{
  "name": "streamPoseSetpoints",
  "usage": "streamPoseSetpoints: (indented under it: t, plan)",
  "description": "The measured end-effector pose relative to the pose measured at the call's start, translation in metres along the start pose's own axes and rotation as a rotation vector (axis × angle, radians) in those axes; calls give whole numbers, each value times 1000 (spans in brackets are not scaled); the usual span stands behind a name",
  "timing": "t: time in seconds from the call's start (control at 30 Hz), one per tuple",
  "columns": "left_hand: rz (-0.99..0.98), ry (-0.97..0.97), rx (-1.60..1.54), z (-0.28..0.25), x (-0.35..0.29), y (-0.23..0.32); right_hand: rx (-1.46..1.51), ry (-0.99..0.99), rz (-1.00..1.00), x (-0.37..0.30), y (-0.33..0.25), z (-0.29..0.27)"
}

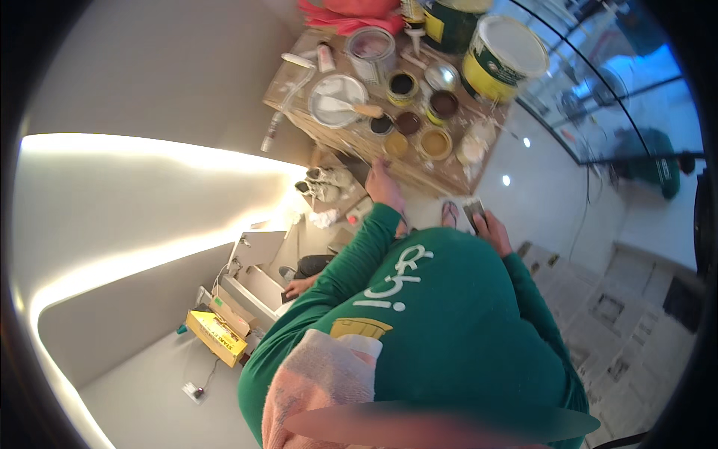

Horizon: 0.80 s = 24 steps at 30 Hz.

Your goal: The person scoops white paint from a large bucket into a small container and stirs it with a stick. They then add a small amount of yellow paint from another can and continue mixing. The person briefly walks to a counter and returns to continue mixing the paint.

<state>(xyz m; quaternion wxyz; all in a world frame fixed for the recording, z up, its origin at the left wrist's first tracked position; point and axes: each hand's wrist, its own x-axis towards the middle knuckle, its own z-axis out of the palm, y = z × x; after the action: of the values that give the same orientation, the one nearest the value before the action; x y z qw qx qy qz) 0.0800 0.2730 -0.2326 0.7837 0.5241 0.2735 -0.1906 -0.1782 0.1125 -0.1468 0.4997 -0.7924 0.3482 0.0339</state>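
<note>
My left hand (384, 185) is at the front edge of a paint-smeared wooden worktop (348, 142), its fingers mostly curled. Whatever they may hold is hidden. At the worktop's near right corner, my right hand (494, 233) grips a small grey flat block (473, 212). Just beyond my left hand stand small open tins, among them a yellow-brown one (435, 143), a dark brown one (443, 105) and a black one (402, 86). A putty knife (365, 110) with a wooden handle lies across a white-smeared round lid (320, 109).
Large paint buckets (502, 56) and a used can (371, 52) stand at the back. Worn shoes (326, 185) sit left of the worktop. Another person's hand (298, 287) is by an open drawer (258, 288). Printed sheets (598, 307) cover floor at right; glass panels (591, 75) rise beyond.
</note>
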Motion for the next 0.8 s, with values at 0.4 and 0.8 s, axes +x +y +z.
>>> streamPoseSetpoints:
  t: [0.4, 0.8]
  plan:
    - [5, -56, 35, 2, -27, 12, -37, -46, 9, 16, 27, -7]
    - [221, -126, 1007, -118, -62, -27, -279, -59, 105, 25, 186, -27]
